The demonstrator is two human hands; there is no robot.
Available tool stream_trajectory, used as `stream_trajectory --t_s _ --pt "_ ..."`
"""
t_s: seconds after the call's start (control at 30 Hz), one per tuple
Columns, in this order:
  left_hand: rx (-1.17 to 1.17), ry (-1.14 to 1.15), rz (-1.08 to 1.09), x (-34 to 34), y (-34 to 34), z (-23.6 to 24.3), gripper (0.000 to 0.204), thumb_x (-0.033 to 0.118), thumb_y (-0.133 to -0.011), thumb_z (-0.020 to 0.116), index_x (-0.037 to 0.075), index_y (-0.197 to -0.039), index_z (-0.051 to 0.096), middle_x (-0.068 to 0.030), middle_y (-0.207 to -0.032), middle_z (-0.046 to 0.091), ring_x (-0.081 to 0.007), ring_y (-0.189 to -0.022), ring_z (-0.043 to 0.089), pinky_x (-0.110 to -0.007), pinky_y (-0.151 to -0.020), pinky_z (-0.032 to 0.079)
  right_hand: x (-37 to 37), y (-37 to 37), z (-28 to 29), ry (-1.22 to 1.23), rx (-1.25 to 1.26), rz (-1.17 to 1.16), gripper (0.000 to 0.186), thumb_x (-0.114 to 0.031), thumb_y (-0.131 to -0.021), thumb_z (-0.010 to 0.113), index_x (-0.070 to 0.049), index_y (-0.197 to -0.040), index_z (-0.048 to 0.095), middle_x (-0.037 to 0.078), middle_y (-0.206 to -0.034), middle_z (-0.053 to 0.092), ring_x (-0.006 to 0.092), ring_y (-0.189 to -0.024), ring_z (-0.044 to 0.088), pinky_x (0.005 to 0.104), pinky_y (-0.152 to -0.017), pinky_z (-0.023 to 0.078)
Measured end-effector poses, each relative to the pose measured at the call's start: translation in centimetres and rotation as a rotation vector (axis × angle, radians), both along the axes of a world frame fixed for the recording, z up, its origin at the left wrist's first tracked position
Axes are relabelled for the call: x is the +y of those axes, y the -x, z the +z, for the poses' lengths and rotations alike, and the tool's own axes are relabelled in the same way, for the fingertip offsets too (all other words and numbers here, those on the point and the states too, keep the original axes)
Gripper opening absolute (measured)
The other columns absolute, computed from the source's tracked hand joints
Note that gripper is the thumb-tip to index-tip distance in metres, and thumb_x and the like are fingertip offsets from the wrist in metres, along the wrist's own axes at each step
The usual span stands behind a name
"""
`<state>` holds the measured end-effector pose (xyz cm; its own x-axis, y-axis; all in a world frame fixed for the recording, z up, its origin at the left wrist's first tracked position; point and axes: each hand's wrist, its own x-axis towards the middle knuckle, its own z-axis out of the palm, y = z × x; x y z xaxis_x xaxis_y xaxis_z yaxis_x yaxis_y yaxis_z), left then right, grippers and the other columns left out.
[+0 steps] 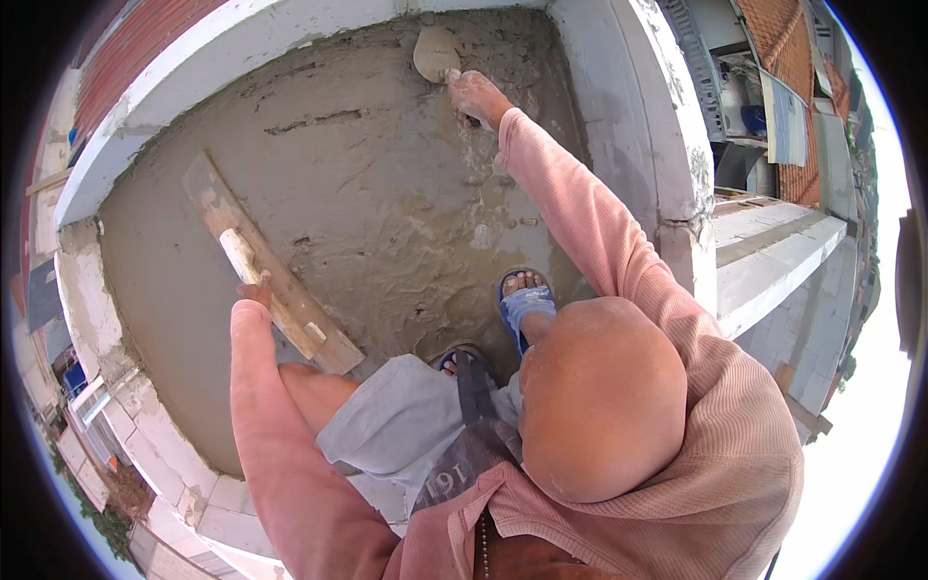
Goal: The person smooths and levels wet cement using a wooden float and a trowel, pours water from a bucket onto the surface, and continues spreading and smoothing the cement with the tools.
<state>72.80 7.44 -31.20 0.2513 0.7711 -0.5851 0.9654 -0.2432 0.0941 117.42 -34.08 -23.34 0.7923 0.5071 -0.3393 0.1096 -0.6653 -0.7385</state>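
My left hand grips the pale wooden handle of a long wooden float, which lies diagonally on the smoother wet grey mortar at the left. At the upper right, my right hand is closed on the handle of a trowel, its grey mortar-coated blade on the surface near the far corner. The mortar bed between my hands is uneven, with ridges and small pits. My feet in blue sandals stand in it at the lower middle, close to my bare right knee.
Low white block walls enclose the bed at the far side, left and right, with a thick pillar-like edge at the right. Beyond lie red sheet roofing, tiled roofs, and a white concrete ledge outside the right wall.
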Motion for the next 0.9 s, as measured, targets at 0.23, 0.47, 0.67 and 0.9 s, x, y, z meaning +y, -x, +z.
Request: stream_trajectory --t_s 0.23,0.47,0.67,0.9 --pt "0.147 0.098 0.128 -1.8 0.5 4.3 0.094 0.062 -0.085 0.058 -0.010 -0.136 0.025 -0.0340 -0.134 0.044 -0.0440 -0.123 0.047 -0.045 -0.107 0.035 7.2 5.8 4.8 0.298 -0.166 0.181 0.047 -0.041 -0.097 0.046 0.001 -0.108 0.065 0.025 -0.115 0.063 0.0393 -0.113 0.060 0.0461 -0.097 0.046" --pt "-0.039 0.022 0.032 -0.5 3.3 2.5 0.096 0.058 -0.086 0.060 -0.014 -0.136 0.021 -0.0363 -0.136 0.041 -0.0442 -0.126 0.045 -0.044 -0.108 0.034 -6.3 -2.4 0.3 0.605 -0.318 -0.005 0.056 -0.049 -0.098 0.037 0.001 -0.113 0.060 0.027 -0.118 0.061 0.0447 -0.110 0.059 0.0503 -0.095 0.046" --pt "-0.098 0.003 -0.037 -1.9 0.9 0.1 0.095 0.056 -0.088 0.057 -0.015 -0.136 0.017 -0.0382 -0.136 0.040 -0.0466 -0.127 0.044 -0.045 -0.108 0.034 -12.6 -5.0 -2.7 0.448 -0.308 -0.086 0.047 -0.042 -0.099 0.039 -0.001 -0.102 0.061 0.026 -0.089 0.063 0.0381 -0.085 0.064 0.0458 -0.074 0.051" --pt "0.002 0.023 0.030 -2.8 1.5 2.3 0.081 0.057 -0.087 0.059 -0.007 -0.125 0.029 -0.0348 -0.128 0.047 -0.0460 -0.120 0.049 -0.049 -0.105 0.035 8.8 3.9 -5.8 -0.187 0.252 -0.221 0.022 -0.024 -0.086 0.058 -0.005 -0.092 0.067 0.016 -0.080 0.065 0.0259 -0.069 0.066 0.0392 -0.058 0.053"
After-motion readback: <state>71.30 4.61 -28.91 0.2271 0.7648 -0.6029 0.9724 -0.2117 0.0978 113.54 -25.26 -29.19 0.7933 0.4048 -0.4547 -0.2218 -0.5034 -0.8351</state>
